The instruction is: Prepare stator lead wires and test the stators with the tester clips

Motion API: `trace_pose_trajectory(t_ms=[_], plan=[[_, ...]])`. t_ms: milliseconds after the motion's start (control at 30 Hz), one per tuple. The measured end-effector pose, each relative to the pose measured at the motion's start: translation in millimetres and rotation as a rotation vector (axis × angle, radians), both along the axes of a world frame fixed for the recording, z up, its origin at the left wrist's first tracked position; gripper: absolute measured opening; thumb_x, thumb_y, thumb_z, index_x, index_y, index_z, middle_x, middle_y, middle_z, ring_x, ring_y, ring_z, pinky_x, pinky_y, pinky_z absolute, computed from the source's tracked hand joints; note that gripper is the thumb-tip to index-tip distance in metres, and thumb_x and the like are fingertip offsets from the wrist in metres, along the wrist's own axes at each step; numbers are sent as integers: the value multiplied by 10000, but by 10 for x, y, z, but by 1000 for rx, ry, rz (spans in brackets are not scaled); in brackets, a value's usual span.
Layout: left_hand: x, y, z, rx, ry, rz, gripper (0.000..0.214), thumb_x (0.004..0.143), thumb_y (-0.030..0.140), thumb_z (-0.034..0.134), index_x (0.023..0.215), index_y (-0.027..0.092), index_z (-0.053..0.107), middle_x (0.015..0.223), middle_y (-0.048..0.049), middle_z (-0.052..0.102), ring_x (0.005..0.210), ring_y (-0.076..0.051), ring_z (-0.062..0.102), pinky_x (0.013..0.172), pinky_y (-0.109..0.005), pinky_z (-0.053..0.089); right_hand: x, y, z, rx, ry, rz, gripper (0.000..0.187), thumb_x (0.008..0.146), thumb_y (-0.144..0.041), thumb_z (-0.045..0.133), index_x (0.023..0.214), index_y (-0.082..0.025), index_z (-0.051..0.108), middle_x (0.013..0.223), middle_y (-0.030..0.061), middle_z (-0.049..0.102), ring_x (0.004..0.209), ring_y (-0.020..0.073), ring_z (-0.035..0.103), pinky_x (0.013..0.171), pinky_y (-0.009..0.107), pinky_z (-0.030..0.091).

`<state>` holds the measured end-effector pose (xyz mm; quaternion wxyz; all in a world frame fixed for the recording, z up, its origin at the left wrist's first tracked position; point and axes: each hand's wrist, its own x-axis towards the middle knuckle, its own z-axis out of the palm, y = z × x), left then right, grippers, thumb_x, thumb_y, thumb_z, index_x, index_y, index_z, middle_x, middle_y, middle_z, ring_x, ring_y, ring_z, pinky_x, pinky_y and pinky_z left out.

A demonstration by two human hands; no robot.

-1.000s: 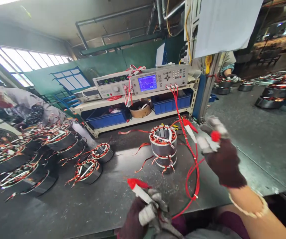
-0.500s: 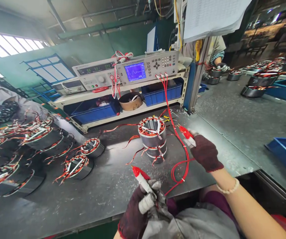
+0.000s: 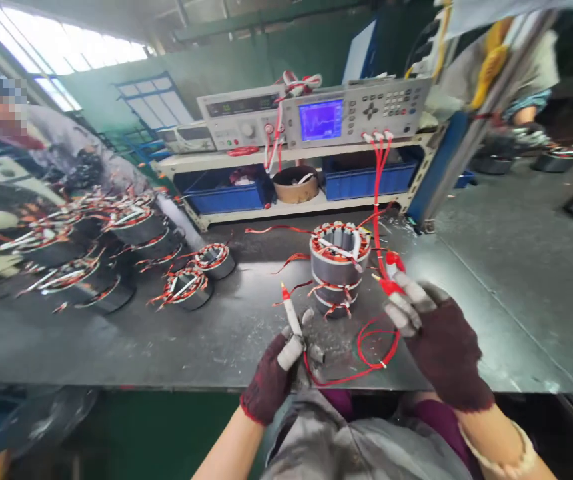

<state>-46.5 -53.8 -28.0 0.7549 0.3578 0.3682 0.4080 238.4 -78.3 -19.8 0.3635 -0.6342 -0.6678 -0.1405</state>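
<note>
A tall grey laminated-steel motor stator (image 3: pixel 337 270) with red-and-copper windings and white slot insulation is stood upright on a dark steel workbench (image 3: pixel 246 347), just beyond and between the hands. Red lead ends are splayed from it across the bench. The left hand (image 3: pixel 269 373), in a dark maroon knit glove with a red cuff, is closed around a slim white test probe with a red tip (image 3: pixel 290 313), which is held pointing upward, apart from the stator. The right hand (image 3: pixel 441 343), gloved alike, has its pale-tipped fingers (image 3: pixel 404 313) extended, and a red-and-white test clip (image 3: pixel 390 283) is pinched at their ends, just beside the stator. A looped red test lead (image 3: pixel 376 353) is laid on the bench and is run up to a grey tester with a blue waveform screen (image 3: pixel 356 110), set beside a second grey tester (image 3: pixel 239 117) on a beige steel shelf (image 3: pixel 286 212). Blue plastic bins (image 3: pixel 369 181) and a round brown tub (image 3: pixel 295 185) are stored beneath. Smaller wound stators (image 3: pixel 186 290) are grouped on the bench to the left, near a co-worker's grey sleeve (image 3: pixel 74 150). Another co-worker's gloved hand (image 3: pixel 529 137) is seen at the upper right.
</note>
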Motion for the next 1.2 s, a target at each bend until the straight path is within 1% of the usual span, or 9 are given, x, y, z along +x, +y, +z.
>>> trace_pose_trajectory(t_ms=[100,200,300,500,567,700,800,967,1200], plan=[[6,228,34,-26,-21,97,650,766,530,921,1227,106,748,698,-28,733,467,-102,588,392,-190,355,-367,-78,188,-15,-220,182,568,951,-134,621,1467,-372,630,1491,54,665,1193,286,715,928,427,617],[20,449,9,-115,-96,197,572,719,515,953,1055,111,727,617,23,655,409,-61,516,343,-157,279,-693,41,303,16,-442,259,621,827,-24,647,1394,-269,708,1444,89,702,1148,281,721,890,393,610],[8,577,-53,-197,-223,198,464,788,446,918,1033,115,703,585,59,597,368,-25,430,335,-135,256,-842,192,284,87,-549,239,551,826,-10,625,1330,-199,743,1379,95,742,1075,255,729,864,366,603],[-113,661,-276,-195,-296,153,416,876,383,857,1183,138,719,608,50,610,367,-31,422,339,-136,294,-870,275,121,138,-563,204,521,838,-4,597,1298,-199,745,1232,91,797,1056,244,727,873,373,593],[-137,686,-351,-178,-278,178,397,863,375,870,1167,160,732,622,33,636,406,-50,483,375,-142,366,-878,279,79,123,-532,181,519,853,-21,610,1318,-217,730,1159,93,811,1021,252,729,858,384,589],[-149,703,-439,-131,-225,234,404,829,350,891,1179,200,757,679,-7,695,561,-116,636,492,-174,498,-875,277,6,91,-492,211,563,923,-105,624,1463,-262,627,1256,84,784,1074,248,718,998,420,554],[-164,684,-455,-98,-156,277,428,804,332,892,1202,231,773,755,-38,741,689,-174,711,576,-216,565,-870,276,-47,95,-468,194,547,947,-128,618,1478,-258,610,1168,85,800,1064,257,717,1005,433,549],[-200,673,-447,-37,-54,271,426,827,326,848,1238,241,774,803,-47,749,712,-182,719,561,-213,555,-888,298,-91,84,-438,174,531,944,-114,618,1443,-291,636,937,49,796,932,258,711,931,431,575],[-159,661,-403,-66,11,331,409,819,359,859,1188,212,763,802,-39,749,689,-162,710,549,-192,543,-981,343,0,161,-574,81,464,865,-41,604,1265,-234,741,865,60,787,829,250,731,687,362,609]])
